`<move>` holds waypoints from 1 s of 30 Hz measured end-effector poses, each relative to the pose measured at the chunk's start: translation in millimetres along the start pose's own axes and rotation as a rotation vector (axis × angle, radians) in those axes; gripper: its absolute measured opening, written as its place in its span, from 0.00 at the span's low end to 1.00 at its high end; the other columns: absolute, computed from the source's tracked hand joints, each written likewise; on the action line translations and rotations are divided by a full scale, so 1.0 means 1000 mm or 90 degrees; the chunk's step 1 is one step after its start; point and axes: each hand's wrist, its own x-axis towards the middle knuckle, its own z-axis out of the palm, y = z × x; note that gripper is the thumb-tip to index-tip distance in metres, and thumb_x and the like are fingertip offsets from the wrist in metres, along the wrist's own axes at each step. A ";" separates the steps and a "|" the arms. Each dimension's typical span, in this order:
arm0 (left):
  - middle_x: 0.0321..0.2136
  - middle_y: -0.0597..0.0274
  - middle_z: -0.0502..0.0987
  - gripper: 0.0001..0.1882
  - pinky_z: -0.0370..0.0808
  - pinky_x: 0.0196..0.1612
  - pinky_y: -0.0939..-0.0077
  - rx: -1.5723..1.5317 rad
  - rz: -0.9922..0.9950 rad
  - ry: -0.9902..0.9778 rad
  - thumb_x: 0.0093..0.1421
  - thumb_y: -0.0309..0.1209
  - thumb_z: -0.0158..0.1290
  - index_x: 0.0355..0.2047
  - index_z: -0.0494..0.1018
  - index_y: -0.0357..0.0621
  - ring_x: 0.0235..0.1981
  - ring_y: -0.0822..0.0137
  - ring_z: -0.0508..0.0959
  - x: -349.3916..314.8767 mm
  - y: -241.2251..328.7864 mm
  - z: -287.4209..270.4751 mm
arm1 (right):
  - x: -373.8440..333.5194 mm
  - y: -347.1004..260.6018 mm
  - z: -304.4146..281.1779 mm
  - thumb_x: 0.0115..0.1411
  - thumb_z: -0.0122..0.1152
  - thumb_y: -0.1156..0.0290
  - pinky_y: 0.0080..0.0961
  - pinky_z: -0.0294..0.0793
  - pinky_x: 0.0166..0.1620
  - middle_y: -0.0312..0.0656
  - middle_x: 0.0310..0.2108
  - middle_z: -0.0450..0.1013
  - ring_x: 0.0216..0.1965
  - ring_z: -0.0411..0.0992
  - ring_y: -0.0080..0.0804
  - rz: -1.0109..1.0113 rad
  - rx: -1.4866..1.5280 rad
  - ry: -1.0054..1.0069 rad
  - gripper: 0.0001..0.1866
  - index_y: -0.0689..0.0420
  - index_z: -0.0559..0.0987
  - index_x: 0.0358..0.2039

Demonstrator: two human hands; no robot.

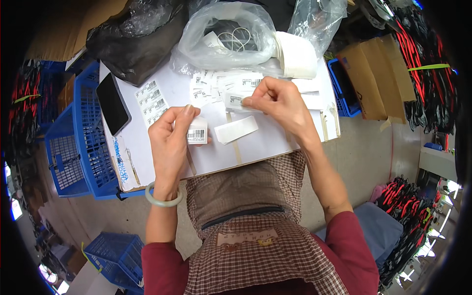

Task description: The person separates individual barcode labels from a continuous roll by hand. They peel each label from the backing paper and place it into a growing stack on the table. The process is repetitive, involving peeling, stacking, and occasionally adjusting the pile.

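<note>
My left hand [167, 130] is closed on a small white barcode tag [196, 135], its thumb and fingers pinching the tag over the near part of the white tabletop [199, 162]. Farther right, the thumb and forefinger of my right hand [282, 101] pinch the edge of a white printed label [235, 101]. That label lies by a spread pile of similar printed labels [209, 81]. Between my hands rests a blank white strip [236, 130], folded or slightly curled. To the left of my left hand is a sheet of barcode stickers [151, 102].
A black phone [113, 104] lies at the table's left edge beside blue plastic baskets [93, 142]. Along the back are a black bag [132, 54], a clear plastic bag [223, 56] with white cord inside, and a white stack or roll [298, 55]. A cardboard box [376, 73] stands right.
</note>
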 end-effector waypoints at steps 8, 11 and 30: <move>0.28 0.47 0.81 0.15 0.82 0.27 0.77 -0.034 -0.055 -0.091 0.67 0.29 0.50 0.47 0.71 0.27 0.25 0.61 0.84 -0.015 -0.004 -0.007 | 0.004 0.003 0.011 0.44 0.76 0.64 0.29 0.72 0.26 0.42 0.19 0.75 0.22 0.75 0.38 0.013 -0.382 0.083 0.17 0.58 0.76 0.25; 0.28 0.46 0.81 0.15 0.83 0.27 0.77 -0.104 -0.067 -0.095 0.67 0.28 0.49 0.48 0.71 0.27 0.25 0.60 0.84 -0.025 -0.007 0.001 | -0.026 -0.018 0.018 0.48 0.73 0.69 0.29 0.73 0.28 0.42 0.22 0.75 0.24 0.75 0.37 -0.184 -0.028 0.004 0.13 0.59 0.76 0.29; 0.27 0.53 0.83 0.07 0.79 0.29 0.82 0.060 -0.177 -0.037 0.60 0.24 0.58 0.35 0.76 0.30 0.26 0.71 0.83 -0.072 -0.039 -0.006 | -0.063 0.007 0.005 0.60 0.62 0.78 0.21 0.75 0.41 0.47 0.40 0.77 0.40 0.75 0.24 0.004 0.350 0.025 0.03 0.61 0.77 0.34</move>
